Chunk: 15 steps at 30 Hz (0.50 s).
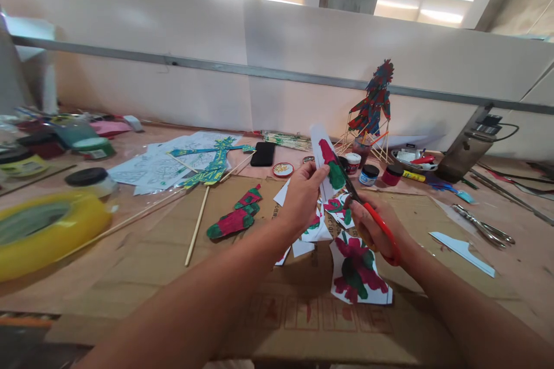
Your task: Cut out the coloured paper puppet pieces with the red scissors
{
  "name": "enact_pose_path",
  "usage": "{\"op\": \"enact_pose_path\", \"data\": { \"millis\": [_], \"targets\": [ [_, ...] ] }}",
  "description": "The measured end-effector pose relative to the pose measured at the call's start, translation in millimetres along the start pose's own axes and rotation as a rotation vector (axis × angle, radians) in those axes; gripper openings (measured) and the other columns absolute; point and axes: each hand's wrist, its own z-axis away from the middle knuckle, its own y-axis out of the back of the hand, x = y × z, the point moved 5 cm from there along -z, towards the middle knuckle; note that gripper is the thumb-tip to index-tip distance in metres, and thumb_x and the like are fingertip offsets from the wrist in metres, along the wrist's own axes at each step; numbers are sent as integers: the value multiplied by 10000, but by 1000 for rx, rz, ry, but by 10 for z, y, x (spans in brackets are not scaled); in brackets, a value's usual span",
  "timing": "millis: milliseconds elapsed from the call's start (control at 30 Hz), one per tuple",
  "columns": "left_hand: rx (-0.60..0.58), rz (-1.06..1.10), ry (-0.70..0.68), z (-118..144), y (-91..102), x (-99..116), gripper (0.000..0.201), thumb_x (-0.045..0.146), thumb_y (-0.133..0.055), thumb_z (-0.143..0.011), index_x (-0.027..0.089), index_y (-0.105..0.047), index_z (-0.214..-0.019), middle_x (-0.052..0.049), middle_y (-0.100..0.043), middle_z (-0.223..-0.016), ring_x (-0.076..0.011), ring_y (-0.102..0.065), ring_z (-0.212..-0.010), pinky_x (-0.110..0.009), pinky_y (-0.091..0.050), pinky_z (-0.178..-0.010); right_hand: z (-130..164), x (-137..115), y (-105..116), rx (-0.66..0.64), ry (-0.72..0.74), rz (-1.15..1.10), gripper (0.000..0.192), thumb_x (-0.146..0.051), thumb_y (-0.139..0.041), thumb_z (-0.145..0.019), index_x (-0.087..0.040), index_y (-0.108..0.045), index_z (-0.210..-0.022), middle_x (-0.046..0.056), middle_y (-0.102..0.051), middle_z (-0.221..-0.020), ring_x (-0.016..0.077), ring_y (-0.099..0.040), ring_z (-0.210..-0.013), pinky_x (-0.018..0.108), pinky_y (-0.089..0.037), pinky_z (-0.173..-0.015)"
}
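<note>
A: Nearest is the left forearm (186,317), over a cardboard sheet (303,340). What step is this?

B: Reads as trimming. Left hand (305,190) pinches a painted paper piece (332,166) between thumb and fingers, raised over the far middle of the sheet. Right hand (373,223) grips red-handled scissors (385,233), blades at the paper's right edge.

A: Blades open or closed?

B: Can't tell, too dark. Fingers are wrapped round the handles, though.

A: How far along?

B: Partway, I'd judge. There's white margin above and left of the red and green paint. The flower-like piece (358,270), nearer than the hands, has a white border too. Sock-like cutout (234,216) to the left looks trimmed to the paint.

A: What does the next move call for?

B: Firm left pinch, short bites, turning paper to follow the paint edge. Risk: left fingertips sit near the blades. White offcut (463,252) at right is well apart.
</note>
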Motion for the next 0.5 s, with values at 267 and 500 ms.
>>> {"op": "enact_pose_path", "data": {
  "millis": [267,500],
  "targets": [
    [55,-26,-109,-110,117,132,419,463,-952,-620,197,-648,-728,22,-666,-706,-109,-575,-613,-241,-486,-620,22,96,-22,-24,-84,-41,446,-672,-576,-984,-246,-530,-864,-92,-398,-552,88,-307,-411,231,-250,-377],
    [72,-90,-93,-118,136,155,374,375,-928,-655,190,-603,-663,47,-565,-613,-76,-472,-531,-217,-392,-538,-4,25,-27,-47,-27,75,333,-554,-545,-990,-255,-506,-848,-78,-452,-513,117,-392,-413,250,-335,-407]
  ]
}}
